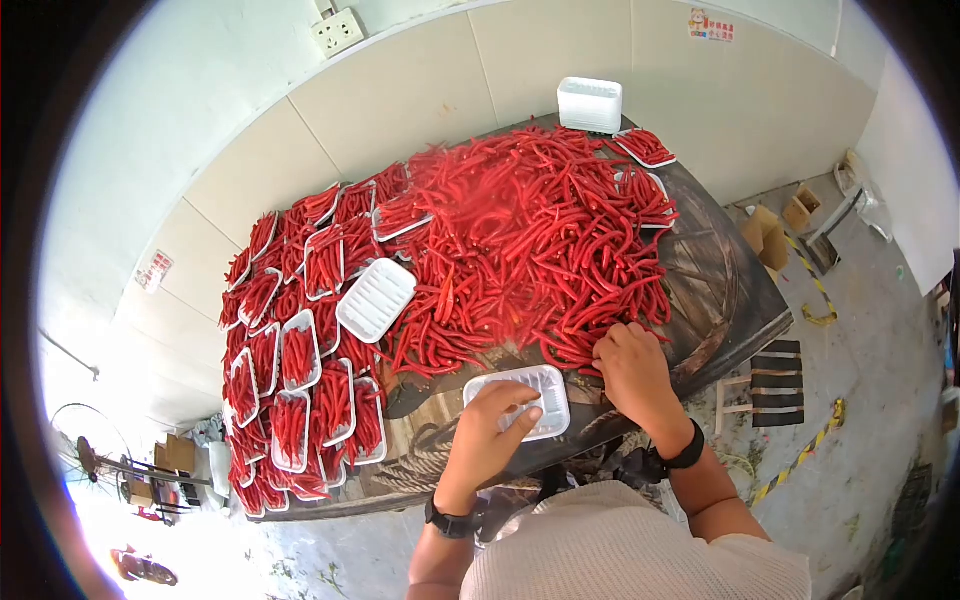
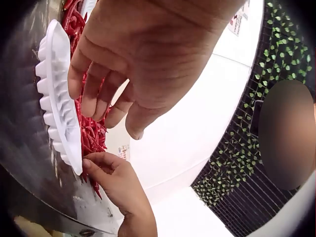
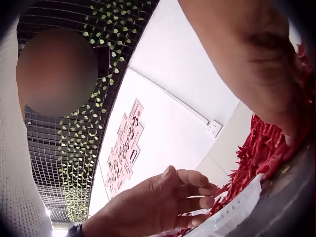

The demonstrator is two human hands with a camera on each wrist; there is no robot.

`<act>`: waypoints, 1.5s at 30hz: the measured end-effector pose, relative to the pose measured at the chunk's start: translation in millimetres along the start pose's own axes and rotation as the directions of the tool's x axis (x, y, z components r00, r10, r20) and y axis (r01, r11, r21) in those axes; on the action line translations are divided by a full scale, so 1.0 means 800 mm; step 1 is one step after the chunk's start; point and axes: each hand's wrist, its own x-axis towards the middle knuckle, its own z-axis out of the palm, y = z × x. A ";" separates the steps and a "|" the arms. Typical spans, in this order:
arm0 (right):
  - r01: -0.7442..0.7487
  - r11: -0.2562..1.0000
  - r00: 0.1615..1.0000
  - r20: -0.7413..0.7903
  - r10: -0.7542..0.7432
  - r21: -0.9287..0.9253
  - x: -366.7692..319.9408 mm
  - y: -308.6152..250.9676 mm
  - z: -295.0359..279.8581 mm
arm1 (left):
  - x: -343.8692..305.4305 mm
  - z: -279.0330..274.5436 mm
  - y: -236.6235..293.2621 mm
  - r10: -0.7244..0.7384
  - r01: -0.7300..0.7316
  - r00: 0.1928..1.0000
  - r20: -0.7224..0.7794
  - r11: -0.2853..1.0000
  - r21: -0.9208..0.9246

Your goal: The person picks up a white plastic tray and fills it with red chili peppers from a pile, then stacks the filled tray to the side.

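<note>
An empty white ribbed tray (image 1: pixel 546 392) lies at the front edge of the table, beside a large heap of red chili peppers (image 1: pixel 540 230). My left hand (image 1: pixel 492 430) hovers at the tray's left end. Its fingers are loosely bent, with a gap to the thumb and nothing between them, as the left wrist view also shows. My right hand (image 1: pixel 634 376) reaches down to the near right edge of the heap, just past the tray. Its fingers are bent among the peppers (image 3: pixel 269 148), where the fingertips are partly hidden; I cannot tell whether they grip any.
Many trays filled with peppers (image 1: pixel 300 355) crowd the table's left side. Another empty tray (image 1: pixel 376 300) leans on the heap there. A stack of white trays (image 1: pixel 590 104) stands at the back by the wall. Bare dark wood (image 1: pixel 735 290) shows at the right.
</note>
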 end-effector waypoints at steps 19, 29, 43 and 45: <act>-0.005 0.999 0.999 -0.052 0.003 -0.035 0.040 -0.017 0.032 | 0.023 0.009 -0.029 -0.464 0.129 0.879 -0.110 0.454 -0.881; -0.026 0.999 0.996 -0.087 0.023 -0.035 0.034 -0.020 0.027 | 0.029 0.019 -0.025 -0.414 0.206 0.910 0.029 0.390 -0.897; -0.074 0.996 0.996 -0.045 0.076 0.046 0.021 -0.012 0.023 | 0.038 0.030 -0.008 -0.566 0.051 0.793 -0.225 0.431 -0.901; -0.061 0.998 0.996 -0.069 0.062 0.011 0.024 -0.014 0.027 | 0.034 0.030 -0.011 -0.551 0.049 0.813 -0.190 0.390 -0.920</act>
